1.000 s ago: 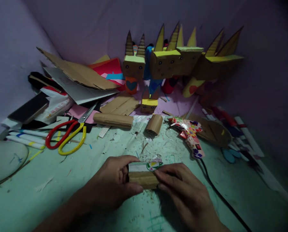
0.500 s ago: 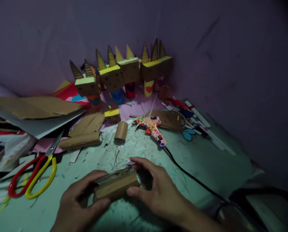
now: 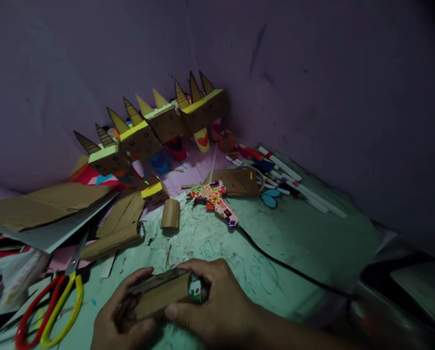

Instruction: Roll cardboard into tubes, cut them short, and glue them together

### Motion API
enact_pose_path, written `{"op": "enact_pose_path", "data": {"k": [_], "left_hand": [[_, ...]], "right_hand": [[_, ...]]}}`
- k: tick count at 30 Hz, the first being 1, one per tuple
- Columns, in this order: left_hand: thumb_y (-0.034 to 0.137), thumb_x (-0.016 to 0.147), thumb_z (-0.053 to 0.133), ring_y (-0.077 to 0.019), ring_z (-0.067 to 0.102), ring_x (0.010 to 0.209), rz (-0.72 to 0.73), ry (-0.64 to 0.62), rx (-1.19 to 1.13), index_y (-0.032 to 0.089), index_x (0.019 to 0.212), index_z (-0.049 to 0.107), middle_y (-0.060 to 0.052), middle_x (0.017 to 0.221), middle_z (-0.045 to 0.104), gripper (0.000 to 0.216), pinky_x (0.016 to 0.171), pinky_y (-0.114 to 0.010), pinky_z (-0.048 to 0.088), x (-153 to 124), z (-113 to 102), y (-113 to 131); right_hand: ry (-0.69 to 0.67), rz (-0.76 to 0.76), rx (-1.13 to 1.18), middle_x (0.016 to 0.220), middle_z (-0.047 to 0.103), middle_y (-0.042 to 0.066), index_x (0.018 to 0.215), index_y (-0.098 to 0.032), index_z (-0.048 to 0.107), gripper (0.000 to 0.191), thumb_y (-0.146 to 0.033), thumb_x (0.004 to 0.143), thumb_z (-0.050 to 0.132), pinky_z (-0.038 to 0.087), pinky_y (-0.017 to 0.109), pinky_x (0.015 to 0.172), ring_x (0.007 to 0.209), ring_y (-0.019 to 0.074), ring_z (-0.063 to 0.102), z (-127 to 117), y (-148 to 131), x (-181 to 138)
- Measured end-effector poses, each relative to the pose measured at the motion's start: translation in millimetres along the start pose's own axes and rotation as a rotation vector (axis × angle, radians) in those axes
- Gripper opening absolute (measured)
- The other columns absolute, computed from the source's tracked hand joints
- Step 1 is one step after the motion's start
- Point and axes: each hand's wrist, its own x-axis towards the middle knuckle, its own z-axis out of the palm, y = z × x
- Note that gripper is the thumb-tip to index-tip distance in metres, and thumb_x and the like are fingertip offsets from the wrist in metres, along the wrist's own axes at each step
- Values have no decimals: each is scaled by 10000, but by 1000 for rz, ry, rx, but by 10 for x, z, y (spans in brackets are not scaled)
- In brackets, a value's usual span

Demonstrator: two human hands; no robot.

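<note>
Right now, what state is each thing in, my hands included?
Cardboard piece: held at both ends
Left hand: gripping its left end
Right hand: gripping its right end
Glue gun: lying on its side, cord attached
Scissors: lying flat, blades seemingly closed
Short cardboard tube: rolled up
Long cardboard roll: lying down
Markers: piled, caps unclear
Horned cardboard figures: upright, in a row

I see one camera worn on the head: it looks forward and downward, close above the left hand [image 3: 110, 316] and right hand [image 3: 222, 301], past the glue gun [image 3: 214, 196], toward the wall [image 3: 304, 87] behind it.
</note>
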Motion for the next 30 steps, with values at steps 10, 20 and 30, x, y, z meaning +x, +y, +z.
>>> {"op": "enact_pose_path", "data": {"k": [10, 20, 30], "left_hand": [[391, 407, 834, -299, 703, 689, -70, -71, 138, 140, 775, 726, -85, 730, 751, 458, 605, -301, 582, 80, -141, -36], [331, 457, 800, -240, 687, 624, 1, 104, 123, 169, 743, 700, -22, 650, 732, 344, 580, -270, 562, -54, 64, 34], [320, 467, 802, -193, 661, 597, -29, 72, 95, 175, 715, 700, -14, 664, 735, 305, 548, -212, 528, -81, 98, 26]], "right_hand": [[-22, 24, 36, 577, 490, -25, 647, -146, 609, 130, -276, 644, 601, 371, 219, 503, 546, 104, 435, 11, -9, 12], [21, 16, 105, 570, 539, -19, 638, -153, 650, 92, -241, 633, 623, 400, 214, 499, 553, 106, 470, 46, 42, 16], [14, 10, 118, 499, 455, -41, 570, -158, 556, 122, -219, 674, 573, 300, 202, 421, 456, 74, 389, 65, 54, -23]]}}
